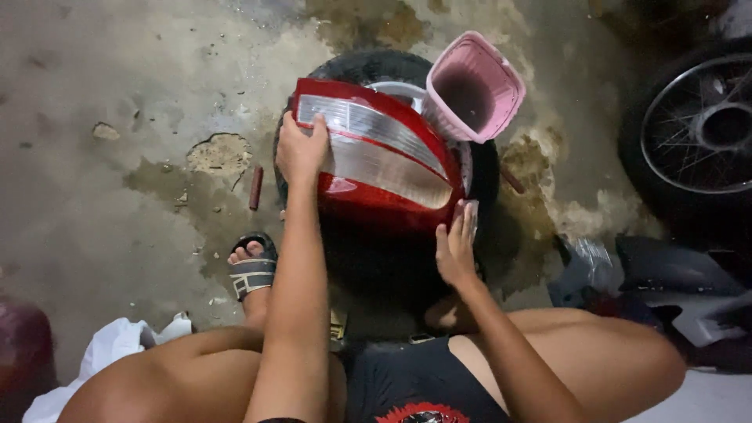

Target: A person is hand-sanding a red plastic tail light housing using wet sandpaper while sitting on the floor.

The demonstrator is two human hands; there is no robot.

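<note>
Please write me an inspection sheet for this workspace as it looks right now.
Surface: concrete floor, stained and chipped, damp patches near the tyre.
Job's things: red tail lamp with clear strips, resting on a tyre lying flat.
Clutter: pink basket tilted on the tyre; small red stick on the floor; white cloth at the lower left.
Grippers: left hand flat on the lamp's top left; right hand touching its lower right corner.
Cables: nothing seen.
Surroundings: spoked wheel at the right, grey bike panels below it; sandalled foot beside the tyre.
</note>
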